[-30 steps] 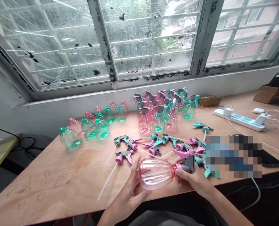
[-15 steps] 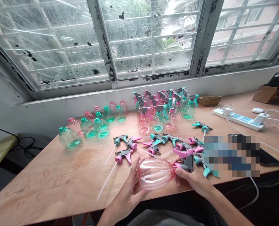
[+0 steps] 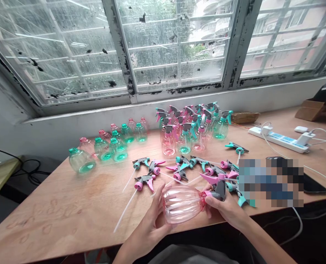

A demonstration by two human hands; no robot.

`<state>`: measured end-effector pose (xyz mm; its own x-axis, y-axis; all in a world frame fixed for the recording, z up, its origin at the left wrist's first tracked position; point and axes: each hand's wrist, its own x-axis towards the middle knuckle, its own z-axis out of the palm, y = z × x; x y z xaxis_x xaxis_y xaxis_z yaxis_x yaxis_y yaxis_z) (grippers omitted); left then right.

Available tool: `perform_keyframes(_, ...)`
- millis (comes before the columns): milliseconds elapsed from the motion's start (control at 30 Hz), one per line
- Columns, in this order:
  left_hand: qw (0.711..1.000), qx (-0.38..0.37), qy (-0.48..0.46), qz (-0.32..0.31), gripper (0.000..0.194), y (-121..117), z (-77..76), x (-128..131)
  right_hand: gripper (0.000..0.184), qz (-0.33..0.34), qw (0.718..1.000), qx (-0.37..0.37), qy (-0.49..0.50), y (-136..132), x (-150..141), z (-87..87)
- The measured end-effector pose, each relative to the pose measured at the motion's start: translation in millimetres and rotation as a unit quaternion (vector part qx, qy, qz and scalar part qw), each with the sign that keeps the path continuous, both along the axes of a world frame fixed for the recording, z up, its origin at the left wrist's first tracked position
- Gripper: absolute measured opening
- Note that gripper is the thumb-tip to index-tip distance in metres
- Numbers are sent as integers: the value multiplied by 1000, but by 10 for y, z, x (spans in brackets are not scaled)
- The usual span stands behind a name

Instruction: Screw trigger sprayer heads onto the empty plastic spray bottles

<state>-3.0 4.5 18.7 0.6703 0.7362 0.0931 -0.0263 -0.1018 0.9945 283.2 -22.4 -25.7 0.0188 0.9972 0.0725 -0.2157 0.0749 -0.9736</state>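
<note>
Nearest, the person's two hands share a clear pink ribbed plastic bottle (image 3: pixel 181 205), tipped on its side above the front edge of the pale wooden worktop (image 3: pixel 69 209). The left hand (image 3: pixel 151 222), loosely curled, cups its base; the right hand (image 3: pixel 225 207) is closed around the other end — thumb at the pink collar of a grey-and-pink plastic trigger head (image 3: pixel 220 188) that sits on the neck.

Just beyond lie loose grey plastic trigger heads (image 3: pixel 146 179) with pink or teal parts, some showing thin white tubes. Farther back, headless green and pink clear bottles (image 3: pixel 119 156) stand at left, spray bottles with heads fitted (image 3: pixel 185 141) cluster mid-worktop, and a white power strip (image 3: pixel 280 140) lies right. Behind them — grey-framed windows (image 3: pixel 174 55).
</note>
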Motion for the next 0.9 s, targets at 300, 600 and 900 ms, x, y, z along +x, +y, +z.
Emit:
perform_keyframes(300,999,-46,-2,-28,96,-2,-34,-42,37,-15,1000,5,-23,-9,-8,14)
perform_keyframes(600,1000,-11,14,-5,100,-1,-51,-42,36,17,999,9,-38,7,-17,46)
perform_keyframes(900,1000,-25,3,-19,94,-15,6,-41,30,-16,999,16,-28,3,-7,5)
